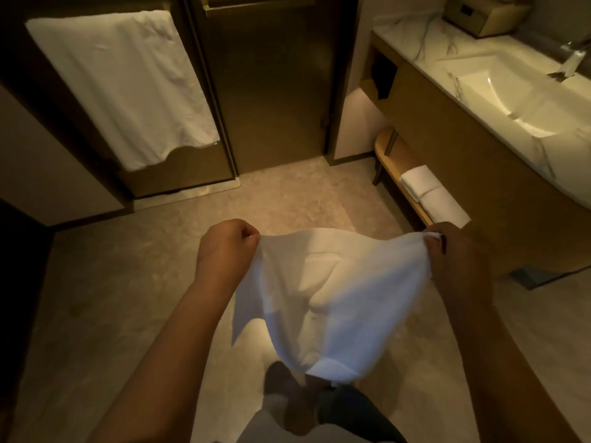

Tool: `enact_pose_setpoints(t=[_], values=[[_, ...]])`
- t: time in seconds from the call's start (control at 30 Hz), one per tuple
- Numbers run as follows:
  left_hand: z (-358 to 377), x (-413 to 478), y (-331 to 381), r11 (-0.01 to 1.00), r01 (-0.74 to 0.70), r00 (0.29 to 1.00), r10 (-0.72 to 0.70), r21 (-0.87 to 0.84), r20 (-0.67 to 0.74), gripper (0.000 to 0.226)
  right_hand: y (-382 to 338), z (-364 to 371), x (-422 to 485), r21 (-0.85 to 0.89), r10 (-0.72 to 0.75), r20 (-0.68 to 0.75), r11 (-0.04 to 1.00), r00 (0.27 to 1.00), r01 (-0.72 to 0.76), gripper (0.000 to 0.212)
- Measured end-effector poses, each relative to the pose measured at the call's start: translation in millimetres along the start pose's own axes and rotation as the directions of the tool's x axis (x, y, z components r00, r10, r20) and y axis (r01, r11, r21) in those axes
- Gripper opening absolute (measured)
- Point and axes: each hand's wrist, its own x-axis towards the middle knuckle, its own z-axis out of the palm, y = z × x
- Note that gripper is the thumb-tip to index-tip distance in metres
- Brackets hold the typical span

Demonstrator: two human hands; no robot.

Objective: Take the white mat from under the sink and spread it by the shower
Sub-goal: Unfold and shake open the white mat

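Two bare hands hold one thing: left hand (224,247) pinches the left top corner of a soft white rectangular cloth mat (323,292), fingers curled tight on the edge; right hand (454,254) grips the right top corner the same way. Mat is in the air at mid-frame between the hands, top edge stretched but sagging, body hanging crumpled, lower end partly folded over, above the person's dark-socked foot (281,378) and not touching the beige stone-look floor (112,282). Both forearms are bare and reach in from the bottom edge. Past the right hand, a low rounded light-wood shelf (388,148) under the vanity carries two folded white towels (428,193), lying side by side and touching. Above them a brown wood-front vanity cabinet (463,148) with a white marbled countertop (415,36), a white rectangular sink basin (511,91) set into it, a chrome faucet (572,59) at the right edge, and a tan box (486,14) at the far corner of the counter. Far centre, a dark bronze door (265,84), closed. Far left, a large white towel (118,87) hangs flat on a dark-framed panel, lower hem uneven, well apart from the mat.
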Motion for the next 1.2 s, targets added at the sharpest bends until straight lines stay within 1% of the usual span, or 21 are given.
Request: enact_pose_setpoints(t=[0.03,0.07,0.1,0.13,0.17,0.23,0.33,0.43,0.5,0.57,0.63,0.7,0.8,0.97,1.07,1.2], values=[[5,7,15,1.0,-0.007,1.0,0.007,-0.002,-0.01,0.015,3,-4,16,-0.054,0.054,-0.015,0.997,0.998,-0.055,0.023],[11,14,31,1.0,-0.014,1.0,0.014,0.003,-0.019,0.014,8,-9,30,-0.034,0.004,-0.025,0.999,1.0,-0.005,0.024],[15,20,45,1.0,-0.022,0.999,0.022,0.013,-0.028,0.013,14,-15,42,0.029,-0.103,-0.021,0.994,0.994,0.103,0.023],[20,26,59,0.999,-0.029,0.999,0.03,0.025,-0.039,0.013,19,-21,52,0.099,-0.18,-0.002,0.979,0.984,0.18,0.021],[25,31,69,0.999,-0.032,0.998,0.034,0.036,-0.051,0.013,23,-27,63,0.155,-0.211,0.022,0.966,0.977,0.205,0.019],[34,40,85,0.998,-0.021,0.998,0.025,0.057,-0.065,0.012,31,-29,88,0.213,-0.231,0.032,0.952,0.973,0.219,0.018],[47,50,97,0.996,0.004,0.998,0.002,0.089,-0.066,0.013,36,-21,114,0.22,-0.273,0.04,0.941,0.961,0.258,0.019],[53,61,103,0.994,0.034,0.997,-0.027,0.108,-0.067,0.014,38,-9,130,0.184,-0.313,-0.015,0.933,0.949,0.311,0.015],[55,70,103,0.993,0.063,0.996,-0.056,0.097,-0.073,0.014,32,-2,143,0.167,-0.32,-0.035,0.932,0.947,0.322,0.015],[56,83,102,0.993,0.087,0.994,-0.081,0.081,-0.078,0.014,25,7,157,0.163,-0.318,-0.027,0.934,0.948,0.318,0.016],[58,98,97,0.993,0.091,0.993,-0.085,0.073,-0.088,0.014,18,15,172,0.176,-0.333,0.01,0.929,0.943,0.326,0.016],[61,117,92,0.994,0.09,0.992,-0.084,0.065,-0.094,0.013,9,25,189,0.182,-0.355,0.058,0.923,0.933,0.34,0.015],[69,156,88,0.993,0.105,0.992,-0.1,0.06,-0.083,0.012,-9,41,216,0.143,-0.386,0.073,0.917,0.92,0.373,0.01],[73,239,83,0.996,0.085,0.993,-0.081,0.041,-0.09,0.012,-55,70,278,0.118,-0.396,0.121,0.916,0.91,0.383,0.013],[65,294,80,0.996,0.085,0.992,-0.082,0.026,-0.101,0.013,-93,84,320,0.108,-0.399,0.114,0.916,0.91,0.387,0.015],[57,357,80,0.996,0.086,0.991,-0.084,0.018,-0.101,0.013,-131,104,369,0.112,-0.405,0.083,0.912,0.911,0.395,0.012]])
